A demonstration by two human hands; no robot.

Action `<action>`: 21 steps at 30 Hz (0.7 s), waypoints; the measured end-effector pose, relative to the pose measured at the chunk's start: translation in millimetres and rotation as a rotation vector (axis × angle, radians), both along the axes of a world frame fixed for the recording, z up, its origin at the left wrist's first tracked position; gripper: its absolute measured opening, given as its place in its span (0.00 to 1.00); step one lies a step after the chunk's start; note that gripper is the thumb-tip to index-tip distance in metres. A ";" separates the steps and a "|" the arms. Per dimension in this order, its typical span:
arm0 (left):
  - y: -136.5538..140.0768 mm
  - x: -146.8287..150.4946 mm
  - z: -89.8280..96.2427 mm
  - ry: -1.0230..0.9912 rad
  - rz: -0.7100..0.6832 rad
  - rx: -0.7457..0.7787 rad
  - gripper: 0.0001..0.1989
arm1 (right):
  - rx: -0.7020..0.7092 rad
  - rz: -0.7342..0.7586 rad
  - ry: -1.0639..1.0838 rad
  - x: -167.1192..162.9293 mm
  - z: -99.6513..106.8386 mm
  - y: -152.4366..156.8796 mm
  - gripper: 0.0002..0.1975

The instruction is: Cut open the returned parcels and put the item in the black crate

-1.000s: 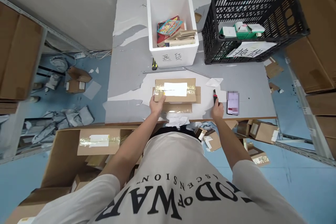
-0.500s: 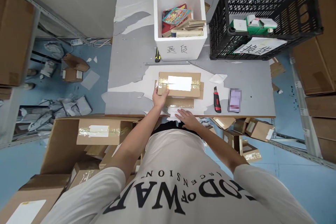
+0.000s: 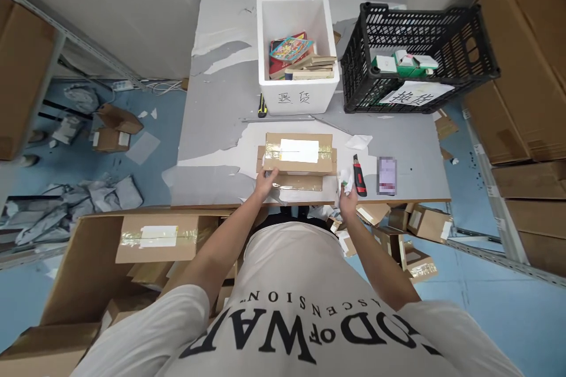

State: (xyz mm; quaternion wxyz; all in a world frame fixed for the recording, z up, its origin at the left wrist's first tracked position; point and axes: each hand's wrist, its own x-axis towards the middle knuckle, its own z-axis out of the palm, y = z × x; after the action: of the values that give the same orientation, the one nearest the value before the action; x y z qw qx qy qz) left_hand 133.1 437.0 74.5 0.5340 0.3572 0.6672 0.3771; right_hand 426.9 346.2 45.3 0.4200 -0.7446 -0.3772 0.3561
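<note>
A cardboard box [image 3: 274, 159] with a white label and shiny tape lies on the table, its flaps spread out around it. My left hand [image 3: 266, 181] grips its near left corner. To the right, my right hand [image 3: 348, 203] is closed on a crumpled white paper [image 3: 346, 180] with a bit of green showing, close to the table's front edge. Just beyond that hand lies a red and black utility knife [image 3: 359, 177], and right of it a phone [image 3: 387, 175] with a blurred screen.
A white foam box [image 3: 303, 97] holding books stands at the back of the table [image 3: 212, 129], beside a black plastic crate [image 3: 480, 41] with green and white packs. A yellow and black cutter [image 3: 262, 107] touches the foam box. Several cartons [image 3: 163, 238] crowd the floor on both sides.
My right hand has moved right from the front of the box and now holds crumpled paper. My left hand stays at the box's corner. The view has tilted slightly.
</note>
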 end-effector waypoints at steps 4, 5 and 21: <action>0.3 -2.7 -8.9 0.032 -0.028 0.008 0.23 | 0.030 -0.132 0.391 -11.8 7.1 38.5 0.25; 0.4 -2.5 -10.1 0.033 -0.031 0.014 0.23 | 0.037 -0.134 0.480 -16.9 9.6 46.5 0.25; -46.8 66.3 82.2 -0.087 -0.312 0.597 0.48 | 0.356 -0.349 0.270 26.2 132.6 -52.5 0.15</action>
State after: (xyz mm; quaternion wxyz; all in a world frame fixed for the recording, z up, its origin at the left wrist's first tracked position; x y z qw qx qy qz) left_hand 199.4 390.2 156.7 0.4852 0.5791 0.4411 0.4844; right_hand 453.1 293.6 177.9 0.6456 -0.6585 -0.2407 0.3026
